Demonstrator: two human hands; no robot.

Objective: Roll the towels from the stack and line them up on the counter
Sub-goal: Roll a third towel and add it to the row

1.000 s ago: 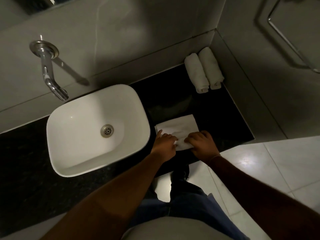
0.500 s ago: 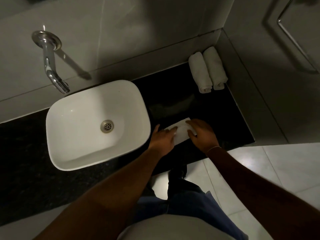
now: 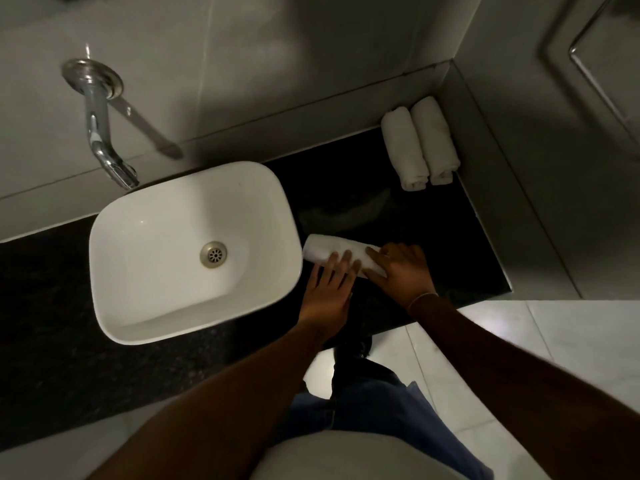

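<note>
A white towel [image 3: 327, 250], rolled into a short tube, lies on the black counter [image 3: 433, 244] just right of the basin. My left hand [image 3: 329, 289] rests its spread fingers flat on the roll's near side. My right hand [image 3: 401, 268] presses on the roll's right end with its fingers over it. Two rolled white towels [image 3: 420, 143] lie side by side in the counter's far right corner, touching each other and the side wall. No stack of unrolled towels is in view.
A white rectangular basin [image 3: 194, 251] stands on the counter to the left, its rim almost touching the roll. A chrome wall tap [image 3: 104, 133] juts over it. Tiled walls close the counter at the back and right. White floor tiles [image 3: 519, 341] lie below.
The flat folded towel has been rolled away from me into a tube. Both hands moved forward with it, from its near edge to on top of the roll.
</note>
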